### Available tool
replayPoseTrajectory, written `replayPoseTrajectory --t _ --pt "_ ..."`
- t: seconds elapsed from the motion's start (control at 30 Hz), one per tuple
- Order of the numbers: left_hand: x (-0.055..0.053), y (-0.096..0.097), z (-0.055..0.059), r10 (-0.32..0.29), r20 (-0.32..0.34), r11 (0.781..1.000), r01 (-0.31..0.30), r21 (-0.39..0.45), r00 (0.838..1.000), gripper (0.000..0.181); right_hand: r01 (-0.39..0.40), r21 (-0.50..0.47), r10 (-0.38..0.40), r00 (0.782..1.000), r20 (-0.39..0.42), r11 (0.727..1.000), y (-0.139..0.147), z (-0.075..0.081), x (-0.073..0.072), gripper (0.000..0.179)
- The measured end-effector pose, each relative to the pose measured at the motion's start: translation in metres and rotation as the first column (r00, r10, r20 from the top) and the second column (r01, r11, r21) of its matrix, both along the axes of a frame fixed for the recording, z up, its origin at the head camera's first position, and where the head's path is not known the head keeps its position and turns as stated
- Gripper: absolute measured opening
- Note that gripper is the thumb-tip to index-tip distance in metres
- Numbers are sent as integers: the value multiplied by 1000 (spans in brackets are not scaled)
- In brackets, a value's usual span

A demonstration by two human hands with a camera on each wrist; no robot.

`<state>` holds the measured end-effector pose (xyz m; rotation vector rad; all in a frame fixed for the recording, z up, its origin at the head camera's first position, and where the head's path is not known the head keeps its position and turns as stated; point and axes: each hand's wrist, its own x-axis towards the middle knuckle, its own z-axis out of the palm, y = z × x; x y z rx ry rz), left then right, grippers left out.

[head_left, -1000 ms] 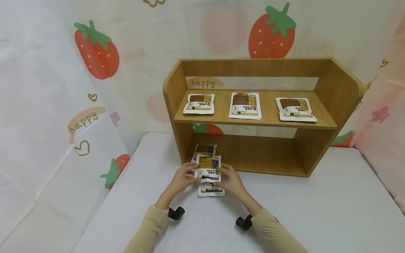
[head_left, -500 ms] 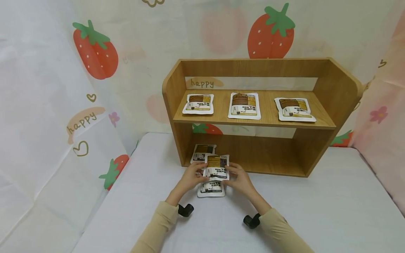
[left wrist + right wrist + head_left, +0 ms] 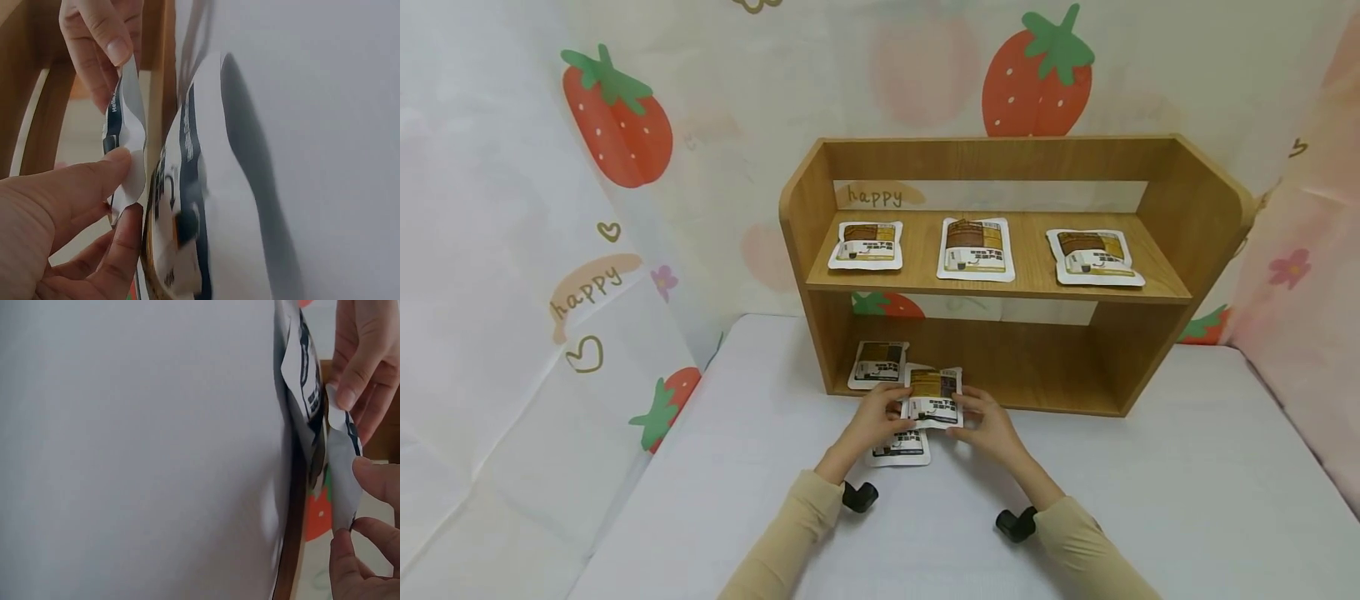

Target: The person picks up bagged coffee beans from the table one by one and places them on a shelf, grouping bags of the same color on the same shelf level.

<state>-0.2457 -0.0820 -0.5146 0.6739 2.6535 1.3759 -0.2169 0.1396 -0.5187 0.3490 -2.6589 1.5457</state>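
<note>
Between both hands, a white food pouch (image 3: 934, 398) with a brown-and-yellow printed panel is held at the front of the lower shelf. My left hand (image 3: 872, 427) pinches its left edge between thumb and fingers; my right hand (image 3: 996, 429) pinches the right edge. In the left wrist view the held pouch (image 3: 132, 140) appears edge-on, raised off the table. Below it, partly covered, another pouch (image 3: 898, 450) lies on the white table. A darker pouch (image 3: 877, 364) rests on the lower shelf at the left end.
The wooden two-tier shelf (image 3: 1000, 292) stands at the back of the table (image 3: 1150, 500). Its upper board bears a left pouch (image 3: 867, 247), a middle pouch (image 3: 976, 250) and a right pouch (image 3: 1093, 257). Strawberry-patterned cloth (image 3: 737, 100) hangs behind.
Both hands have moved right together with the held pouch, along the front of the lower shelf. More of the pouch on the lower shelf now shows. The upper pouches stay put.
</note>
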Motion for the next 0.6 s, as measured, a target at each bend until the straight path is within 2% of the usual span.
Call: replayPoseTrajectory --t 0.3,0.6 --pt "-2 18 -3 1 -1 999 -1 -35 1000 56 7 20 -7 1000 11 1000 17 -2 2 58" --pt "-4 34 -4 -2 -14 1000 2 -29 1000 54 25 39 -25 1000 6 999 32 -6 0 57"
